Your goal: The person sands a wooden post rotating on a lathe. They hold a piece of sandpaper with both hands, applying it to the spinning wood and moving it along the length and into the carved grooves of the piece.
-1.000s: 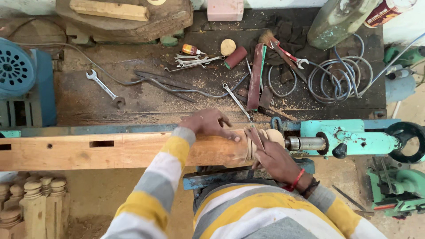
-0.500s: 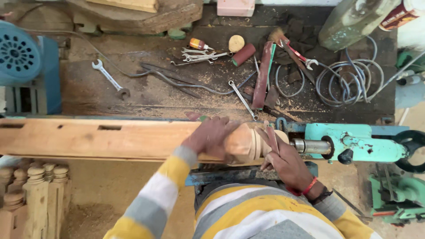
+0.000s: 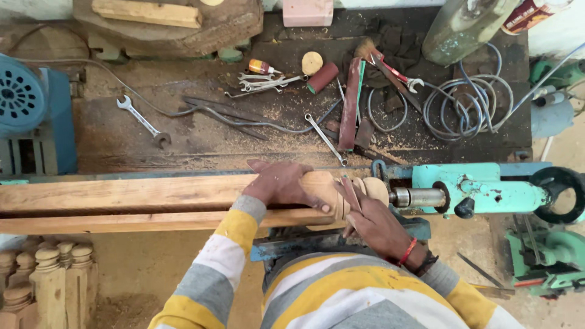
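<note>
The left hand [image 3: 281, 183] lies flat, fingers spread, on the wooden beam [image 3: 128, 201] at its rounded end; the right hand [image 3: 373, 222] grips a thin chisel [image 3: 348, 194] there. The turquoise tailstock [image 3: 481, 192] sits just past that end.

i see pale, matt wood beam [image 3: 122, 204] — turned end smooth. lathe tailstock [image 3: 481, 192] painted metal, chipped — bench [image 3: 183, 143] dusty, rough.

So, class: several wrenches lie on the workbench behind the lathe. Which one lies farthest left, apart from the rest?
The open-ended wrench lying alone at the left of the bench, slanted. The others sit further right: a cluster by the sandpaper roll, and one nearer the lathe.
</note>
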